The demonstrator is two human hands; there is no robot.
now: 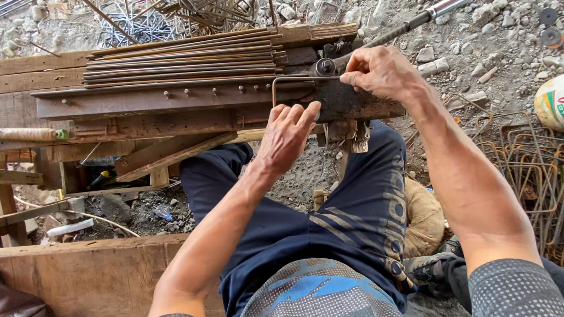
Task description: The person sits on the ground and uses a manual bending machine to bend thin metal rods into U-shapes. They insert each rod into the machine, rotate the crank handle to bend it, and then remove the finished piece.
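The thin steel rod [290, 79], stiff and light, is pinched by the right hand [381, 74] near the bending pin [325, 66], while the left hand [287, 135], fingers loosely spread, steadies its bent leg against the table [161, 100].

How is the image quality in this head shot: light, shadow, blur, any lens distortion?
Head view: even daylight, soft shadows under the wooden bench; right hand, left hand and the bent rod are sharp; wide-angle stretching at the edges, where the forearms look oversized; no glare.
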